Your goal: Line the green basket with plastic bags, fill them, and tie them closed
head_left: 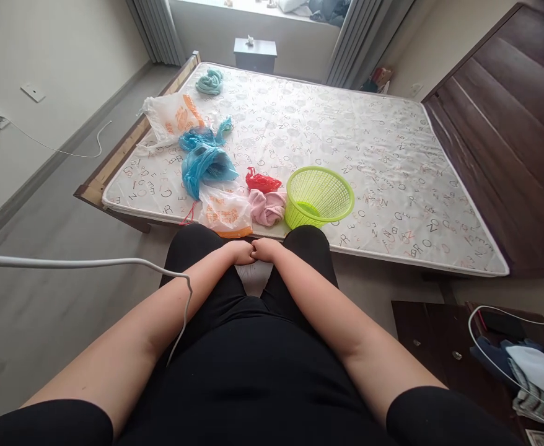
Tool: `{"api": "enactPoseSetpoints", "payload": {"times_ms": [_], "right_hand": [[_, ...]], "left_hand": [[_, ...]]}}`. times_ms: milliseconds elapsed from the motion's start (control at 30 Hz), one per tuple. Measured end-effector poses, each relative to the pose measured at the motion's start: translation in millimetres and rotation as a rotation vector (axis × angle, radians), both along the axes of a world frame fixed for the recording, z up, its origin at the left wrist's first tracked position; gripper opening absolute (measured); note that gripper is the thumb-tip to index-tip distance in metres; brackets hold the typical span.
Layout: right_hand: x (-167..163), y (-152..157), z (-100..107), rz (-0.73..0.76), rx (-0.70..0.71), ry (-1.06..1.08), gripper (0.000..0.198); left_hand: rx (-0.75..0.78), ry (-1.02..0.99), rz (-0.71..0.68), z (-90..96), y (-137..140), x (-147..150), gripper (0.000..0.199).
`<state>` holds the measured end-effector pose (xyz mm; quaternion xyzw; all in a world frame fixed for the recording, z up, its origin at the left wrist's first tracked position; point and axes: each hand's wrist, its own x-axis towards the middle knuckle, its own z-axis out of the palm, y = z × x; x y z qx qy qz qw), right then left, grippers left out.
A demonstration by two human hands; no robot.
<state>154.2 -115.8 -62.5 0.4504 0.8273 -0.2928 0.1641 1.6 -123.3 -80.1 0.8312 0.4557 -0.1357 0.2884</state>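
Note:
My left hand [241, 252] and my right hand [267, 249] meet between my knees at the bed's near edge. Both have curled fingers, and their knuckles touch or nearly touch. Whatever they may hold is hidden. A pale, wrinkled piece of material [254, 277] shows just below them between my thighs; I cannot tell whether they grip it. Beyond the hands lie a white plastic bag with orange print [224, 210], a crumpled pink cloth [267, 207] and a red plastic bag [262, 180]. A green mesh basket [319, 197] stands upright to their right.
Blue plastic bags [208, 166], another white printed bag [174, 116] and a rolled teal cloth [209, 82] lie along the left of the bare mattress [393, 179]. A white cable [90, 262] crosses over my left forearm. Folded clothes [535, 375] sit on a dark cabinet [432, 331].

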Motion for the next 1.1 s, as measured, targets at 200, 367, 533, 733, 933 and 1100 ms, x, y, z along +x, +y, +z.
{"api": "enactPoseSetpoints", "payload": {"times_ms": [200,367,533,733,933,1100], "right_hand": [[9.6,-15.6,-0.5,-0.096,0.019,0.065,0.031],[25.0,-29.9,5.9,-0.173,0.032,0.138,0.030],[48.0,-35.0,10.0,-0.274,0.036,0.157,0.025],[70.9,-34.6,3.8,-0.346,0.029,0.174,0.023],[73.5,-31.9,-4.5,-0.386,0.018,0.209,0.023],[69.7,-30.5,-9.3,-0.394,0.004,0.241,0.022]], "left_hand": [[-0.058,0.047,-0.028,5.6,-3.4,-3.0,0.030],[-0.039,0.050,0.025,11.2,-5.7,-13.5,0.036],[-0.007,0.069,0.072,9.6,-7.2,-22.8,0.031],[0.004,0.083,0.092,10.0,-10.4,-25.1,0.026],[0.053,0.038,0.105,13.4,-12.5,-28.0,0.024],[0.323,-0.151,0.307,17.5,-6.9,-38.2,0.031]]}}
